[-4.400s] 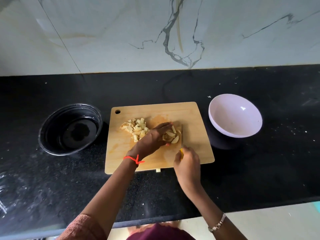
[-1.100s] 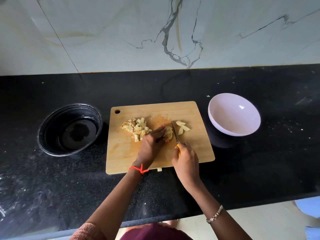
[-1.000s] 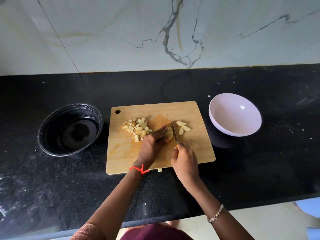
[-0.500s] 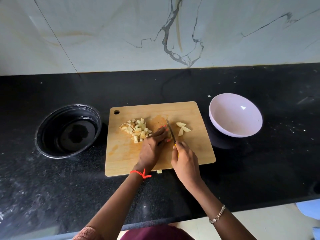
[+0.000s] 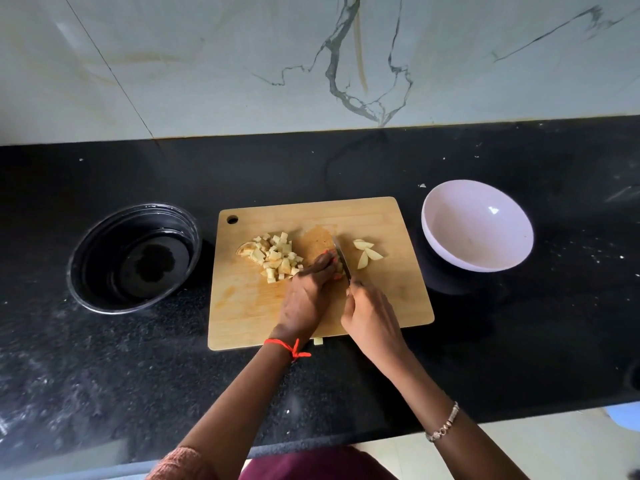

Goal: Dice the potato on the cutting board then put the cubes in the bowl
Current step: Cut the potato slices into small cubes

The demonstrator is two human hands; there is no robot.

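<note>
- Left hand (image 5: 308, 292) pins the potato (image 5: 340, 267) on the cutting board (image 5: 398, 292), fingertips (image 5: 328, 255) against the knife (image 5: 343, 259) the right hand (image 5: 370, 320) grips; a slip nicks them.
- Cubes (image 5: 277, 258) could tumble onto the desk (image 5: 485, 341).

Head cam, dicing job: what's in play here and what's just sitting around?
In play: cutting board, knife in right hand, potato piece under left hand, diced cubes, cut wedges, pale bowl (empty, likely the target).

Lying about: dark bowl on the left, stray cube on the counter at the board's near edge.
</note>
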